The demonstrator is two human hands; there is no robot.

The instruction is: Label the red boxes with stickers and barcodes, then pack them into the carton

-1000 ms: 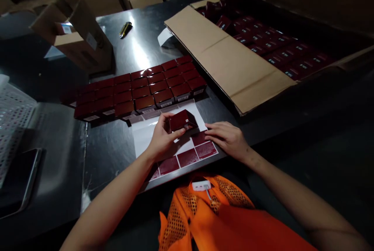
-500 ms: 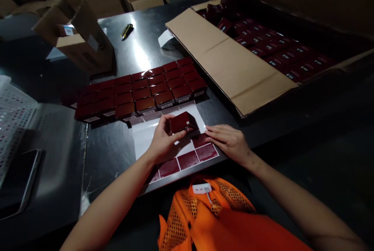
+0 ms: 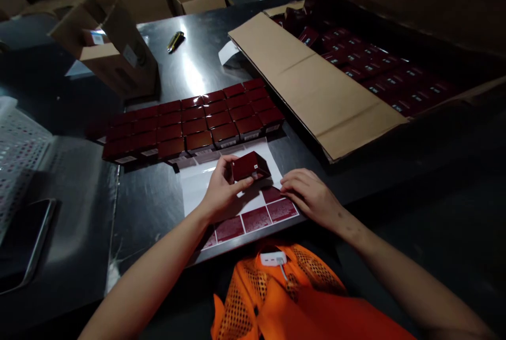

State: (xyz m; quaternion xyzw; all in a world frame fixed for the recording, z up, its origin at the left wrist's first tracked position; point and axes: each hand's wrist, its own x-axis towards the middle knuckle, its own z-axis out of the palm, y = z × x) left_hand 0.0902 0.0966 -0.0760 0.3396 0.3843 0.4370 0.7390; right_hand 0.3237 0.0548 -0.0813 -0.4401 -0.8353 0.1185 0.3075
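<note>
My left hand (image 3: 223, 187) is closed round a small dark red box (image 3: 250, 167), holding it tilted just above a sheet of stickers (image 3: 197, 187). A small white square mark shows on the box's near side. On the sheet, dark red rectangular stickers (image 3: 256, 219) run along the near edge, while much of the middle is bare white backing. At the sheet's right edge, my right hand (image 3: 310, 192) pinches the corner of one dark red sticker (image 3: 272, 194), which looks slightly lifted. The fingertips partly hide that corner.
Rows of dark red boxes (image 3: 197, 126) stand behind the sheet. A large open carton (image 3: 316, 81) full of similar boxes lies to the right. Further off are a small carton (image 3: 118, 66) and a utility knife (image 3: 176, 42). Leftward lie a phone (image 3: 26, 245) and white basket (image 3: 23, 145).
My right hand's fingers have curled in from lying nearly flat to a pinch at the sticker's corner. My left hand keeps the box in nearly the same place. The view has shifted slightly.
</note>
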